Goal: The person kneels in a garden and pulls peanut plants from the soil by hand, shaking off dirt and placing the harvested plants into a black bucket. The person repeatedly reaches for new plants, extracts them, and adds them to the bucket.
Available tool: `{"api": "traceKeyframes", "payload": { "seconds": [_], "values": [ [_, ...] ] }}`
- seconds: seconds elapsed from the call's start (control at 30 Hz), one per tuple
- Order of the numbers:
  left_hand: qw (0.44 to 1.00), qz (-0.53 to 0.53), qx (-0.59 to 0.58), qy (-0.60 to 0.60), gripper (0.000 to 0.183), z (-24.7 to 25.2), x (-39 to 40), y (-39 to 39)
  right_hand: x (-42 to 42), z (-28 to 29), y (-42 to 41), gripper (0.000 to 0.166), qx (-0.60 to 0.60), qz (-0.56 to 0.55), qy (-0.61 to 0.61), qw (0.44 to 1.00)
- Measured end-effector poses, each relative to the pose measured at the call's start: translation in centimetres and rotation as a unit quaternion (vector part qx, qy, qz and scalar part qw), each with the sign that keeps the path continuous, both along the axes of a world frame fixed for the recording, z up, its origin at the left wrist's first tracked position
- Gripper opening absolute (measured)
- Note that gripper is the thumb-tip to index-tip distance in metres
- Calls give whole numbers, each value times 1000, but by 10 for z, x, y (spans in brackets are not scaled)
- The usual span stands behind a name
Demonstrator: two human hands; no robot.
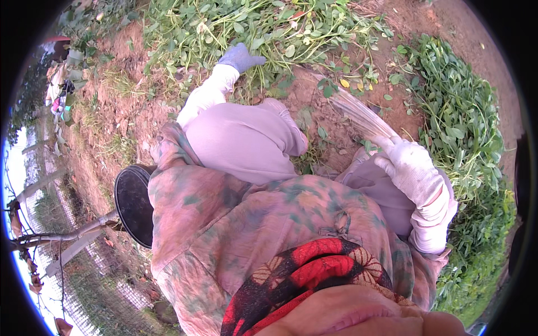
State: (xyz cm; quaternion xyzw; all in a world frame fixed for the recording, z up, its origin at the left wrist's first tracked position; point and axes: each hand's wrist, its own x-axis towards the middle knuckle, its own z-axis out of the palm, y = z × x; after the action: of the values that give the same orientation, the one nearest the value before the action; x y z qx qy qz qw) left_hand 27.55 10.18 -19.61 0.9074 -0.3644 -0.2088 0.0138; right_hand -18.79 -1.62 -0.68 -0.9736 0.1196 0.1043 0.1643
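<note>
My left hand, in a grey-blue knit glove, reaches into leafy green vines on the soil at the top. Its thumb points right over the stems; its other fingers are partly hidden, so its hold is unclear. At the right, above my knee, my right hand wears a soiled white glove. Its fingers close on the near end of a long, pale, streaked thing, blurred, perhaps a blade, which slants up and left over bare soil. A few yellow leaves lie by its far end.
A thick row of green plants runs down the right side. At my left side is a round black container, beside a bare branch. Mesh fencing and coloured items stand farther left.
</note>
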Motion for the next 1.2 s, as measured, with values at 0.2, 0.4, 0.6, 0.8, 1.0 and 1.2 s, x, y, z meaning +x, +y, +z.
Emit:
{"api": "traceKeyframes", "payload": {
  "seconds": [0.2, 0.4, 0.6, 0.8, 1.0, 1.2],
  "values": [
    [995, 70, 2, 67, 67, -4, 29, 16, 7, -7, -5, 34, -31, 12, -17, 999],
    [966, 150, -207, 41, 46, 21, 59, 41, 5, -6, -5, 32, -15, 26, -42, 999],
    [872, 132, -462, 94, 26, 101, 9, 7, 7, 2, -9, 35, -44, -10, -63, 997],
    [787, -20, -581, 208, 24, 210, -55, -6, 35, 2, -35, 39, 73, -71, -282, 954],
    [839, -297, -455, -26, 28, 249, -158, -42, 93, 20, -46, 87, 638, -181, -319, 677],
    [728, -500, -466, 48, 50, 214, -194, -59, 78, -12, -105, 36, 723, -355, -368, 465]
  ]
}}
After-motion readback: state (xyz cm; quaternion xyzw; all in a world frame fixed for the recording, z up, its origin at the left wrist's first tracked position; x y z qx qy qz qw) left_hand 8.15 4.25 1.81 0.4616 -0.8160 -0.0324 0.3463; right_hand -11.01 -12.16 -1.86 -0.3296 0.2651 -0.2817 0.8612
